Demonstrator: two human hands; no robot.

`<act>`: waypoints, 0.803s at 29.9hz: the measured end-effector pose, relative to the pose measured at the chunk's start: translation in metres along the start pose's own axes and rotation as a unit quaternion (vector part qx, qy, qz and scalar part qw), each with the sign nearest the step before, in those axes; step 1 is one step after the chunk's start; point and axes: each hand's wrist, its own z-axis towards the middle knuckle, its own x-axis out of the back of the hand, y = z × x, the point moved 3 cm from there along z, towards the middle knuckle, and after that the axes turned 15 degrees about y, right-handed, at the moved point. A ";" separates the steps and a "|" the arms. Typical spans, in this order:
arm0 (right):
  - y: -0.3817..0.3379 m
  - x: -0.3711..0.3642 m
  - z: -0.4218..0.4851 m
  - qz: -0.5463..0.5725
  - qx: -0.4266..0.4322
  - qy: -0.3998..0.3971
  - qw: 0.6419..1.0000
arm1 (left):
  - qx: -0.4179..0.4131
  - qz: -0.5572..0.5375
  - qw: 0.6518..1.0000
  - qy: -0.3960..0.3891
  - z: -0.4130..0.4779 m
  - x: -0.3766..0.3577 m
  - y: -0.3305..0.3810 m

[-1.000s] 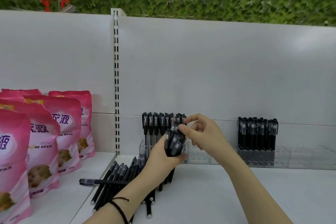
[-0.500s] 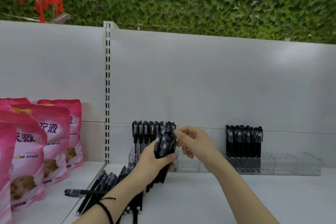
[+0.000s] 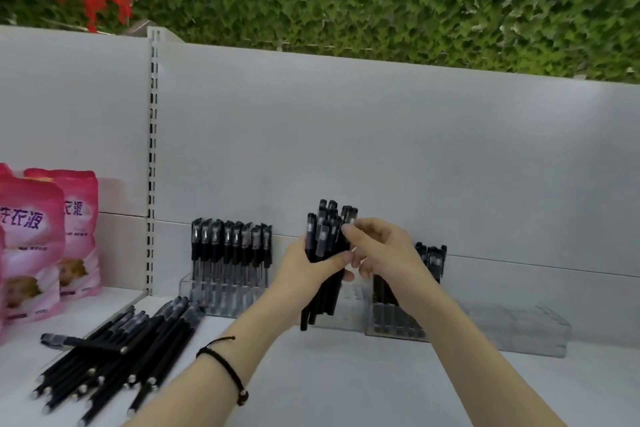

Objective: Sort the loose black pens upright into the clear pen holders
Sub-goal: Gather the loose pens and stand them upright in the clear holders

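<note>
Pen bundle (image 3: 325, 241) upright in left hand (image 3: 306, 269)

Both forearms are bare, no sleeves — a thin black cord bracelet (image 3: 225, 366) with a small bead circles the left wrist.

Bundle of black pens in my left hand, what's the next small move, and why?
Probably draw one pen out with the right hand and lower it upright into the clear pen holder below. The left hand grips the bundle of black pens upright, the right hand's fingertips pinch a cap at its top, and that holder looks unfilled.
</note>
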 end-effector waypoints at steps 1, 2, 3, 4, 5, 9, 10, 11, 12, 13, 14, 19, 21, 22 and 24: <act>0.002 0.014 0.003 -0.007 0.002 -0.010 1.000 | 0.003 -0.008 1.000 0.010 -0.002 -0.014 -0.002; 0.004 0.027 0.005 -0.016 0.006 -0.021 1.000 | 0.006 -0.017 1.000 0.022 -0.005 -0.027 -0.003; 0.007 0.041 0.007 -0.026 0.011 -0.032 0.999 | 0.006 -0.027 0.999 0.031 -0.008 -0.041 -0.004; 0.008 0.053 0.009 -0.032 0.016 -0.041 0.999 | 0.007 -0.038 0.999 0.036 -0.012 -0.054 -0.006; 0.010 0.064 0.011 -0.036 0.019 -0.045 0.998 | 0.009 -0.048 0.998 0.037 -0.014 -0.065 -0.008; 0.017 0.110 0.019 -0.038 0.014 -0.052 0.998 | 0.029 -0.083 0.995 0.046 -0.024 -0.111 -0.018; 0.019 0.119 0.022 -0.033 0.012 -0.050 0.998 | 0.033 -0.093 0.994 0.044 -0.026 -0.120 -0.018; 0.021 0.129 0.026 -0.026 0.011 -0.041 0.999 | 0.035 -0.100 0.993 0.048 -0.026 -0.130 -0.019; 0.023 0.136 0.029 -0.013 0.008 -0.027 1.000 | 0.036 -0.102 0.993 0.055 -0.026 -0.136 -0.019; 0.024 0.145 0.033 0.004 0.006 -0.001 1.000 | 0.034 -0.098 0.992 0.065 -0.026 -0.143 -0.019; 0.026 0.153 0.037 0.022 0.006 0.033 0.999 | 0.035 -0.091 0.992 0.077 -0.026 -0.147 -0.020; 0.037 0.186 0.053 -0.038 0.104 0.209 0.972 | 0.030 -0.025 0.997 0.067 -0.026 -0.146 -0.031; 0.043 0.188 0.055 -0.074 0.122 0.210 0.967 | 0.029 -0.003 0.998 0.059 -0.027 -0.143 -0.034; 0.047 0.187 0.055 -0.084 0.120 0.198 0.969 | 0.029 -0.007 0.998 0.062 -0.026 -0.142 -0.036; 0.054 0.181 0.055 -0.089 0.108 0.170 0.975 | 0.035 -0.026 0.996 0.083 -0.023 -0.141 -0.041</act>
